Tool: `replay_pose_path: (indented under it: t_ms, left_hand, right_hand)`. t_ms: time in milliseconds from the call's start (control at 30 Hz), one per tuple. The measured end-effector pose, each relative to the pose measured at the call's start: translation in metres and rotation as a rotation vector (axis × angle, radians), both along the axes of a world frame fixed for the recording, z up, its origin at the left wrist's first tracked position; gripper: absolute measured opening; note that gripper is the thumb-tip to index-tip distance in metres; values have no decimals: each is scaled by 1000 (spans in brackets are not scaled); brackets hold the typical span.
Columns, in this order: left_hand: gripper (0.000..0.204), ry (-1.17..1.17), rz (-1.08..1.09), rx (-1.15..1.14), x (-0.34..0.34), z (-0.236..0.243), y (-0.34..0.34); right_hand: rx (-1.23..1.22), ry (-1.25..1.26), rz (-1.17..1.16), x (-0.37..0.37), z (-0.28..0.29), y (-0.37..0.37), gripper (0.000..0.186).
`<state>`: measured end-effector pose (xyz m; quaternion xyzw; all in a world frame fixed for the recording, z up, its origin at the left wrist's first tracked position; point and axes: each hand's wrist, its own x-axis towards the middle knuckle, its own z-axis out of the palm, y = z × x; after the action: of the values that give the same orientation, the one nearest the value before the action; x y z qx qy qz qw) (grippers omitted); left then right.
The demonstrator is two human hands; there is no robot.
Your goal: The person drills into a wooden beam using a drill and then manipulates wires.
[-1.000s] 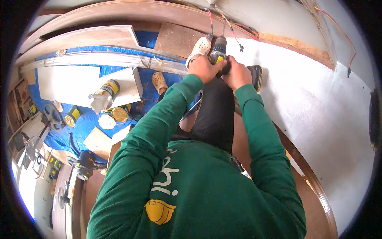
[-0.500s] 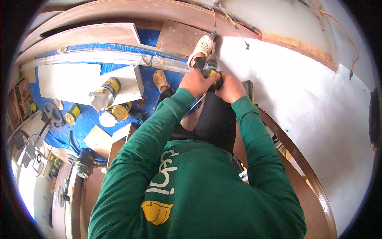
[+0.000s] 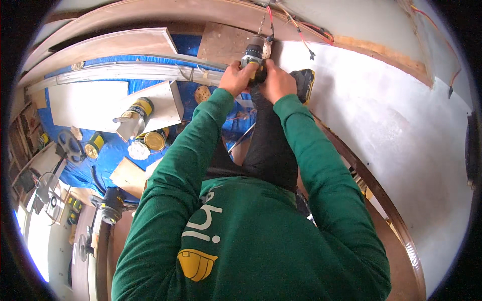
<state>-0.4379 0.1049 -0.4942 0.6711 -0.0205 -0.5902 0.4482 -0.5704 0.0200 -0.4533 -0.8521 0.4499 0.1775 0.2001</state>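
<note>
Head: drill [image 3: 254, 52] near edge of white expanse [image 3: 376, 120]

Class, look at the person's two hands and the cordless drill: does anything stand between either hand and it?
Nothing visible does. The left hand and right hand both rest directly on the cordless drill, with the battery pack showing beyond the right hand.

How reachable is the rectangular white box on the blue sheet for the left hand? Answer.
Probably not reachable: the left hand holds the black-and-yellow cordless drill, and the box is off to its left.
</note>
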Motion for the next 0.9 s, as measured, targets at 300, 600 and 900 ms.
replay_pose_path:
  t_ms: [300, 600, 900]
  left_hand:
    - [29, 9, -52, -301, 36, -97, -127]
    - [41, -967, -665, -233, 119, -92, -167]
    - [27, -1494, -842, -1, 178, -36, -145]
  right_hand:
    - [30, -102, -104, -47, 56, 29, 52]
    - [75, -35, -144, -71, 37, 14, 56]
    - [38, -59, -10, -27, -15, 2, 69]
